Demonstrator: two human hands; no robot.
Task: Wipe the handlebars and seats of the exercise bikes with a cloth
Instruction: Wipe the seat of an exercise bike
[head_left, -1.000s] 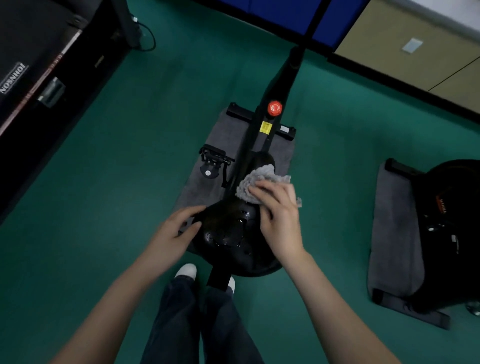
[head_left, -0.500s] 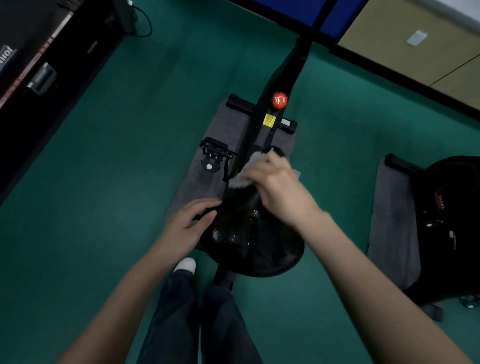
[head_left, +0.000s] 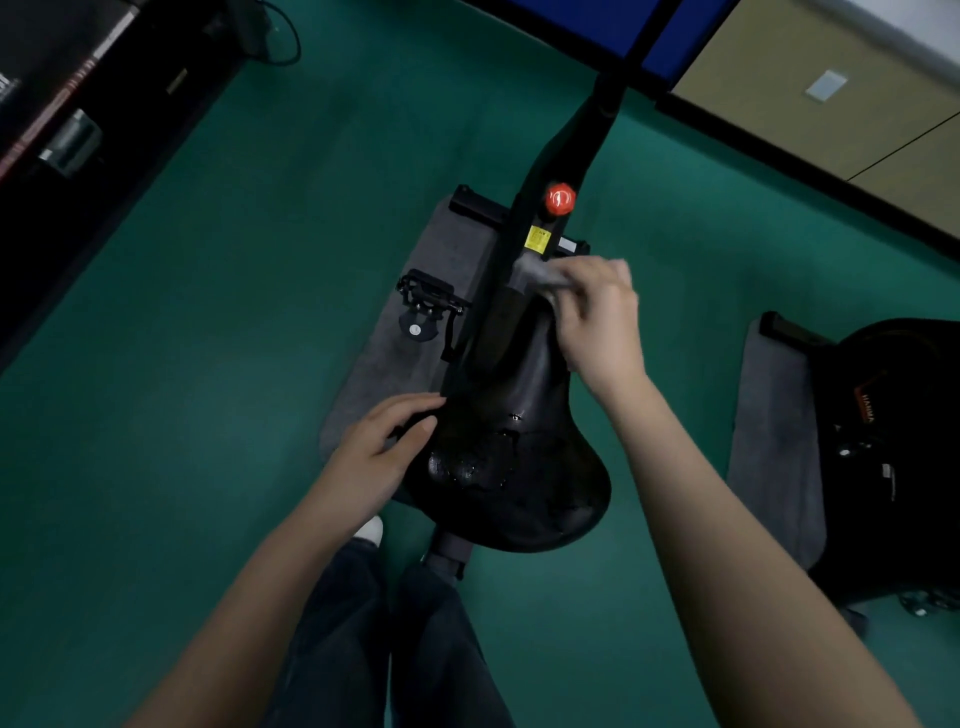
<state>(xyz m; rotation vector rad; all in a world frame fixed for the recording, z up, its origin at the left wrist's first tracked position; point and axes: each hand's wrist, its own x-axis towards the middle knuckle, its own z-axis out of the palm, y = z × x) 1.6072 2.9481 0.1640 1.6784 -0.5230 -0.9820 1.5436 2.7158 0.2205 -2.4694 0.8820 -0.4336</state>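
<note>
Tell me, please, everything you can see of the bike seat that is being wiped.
The seat is black and glossy, like smooth vinyl, broad at the rear nearest the person and tapering to a narrow nose pointing away. Shiny wet-looking spots dot its top. It sits roughly level on a dark post. The left hand rests on its left edge with fairly straight fingers; the right hand pinches a grey cloth at the nose, too blurred to tell contact.
</note>
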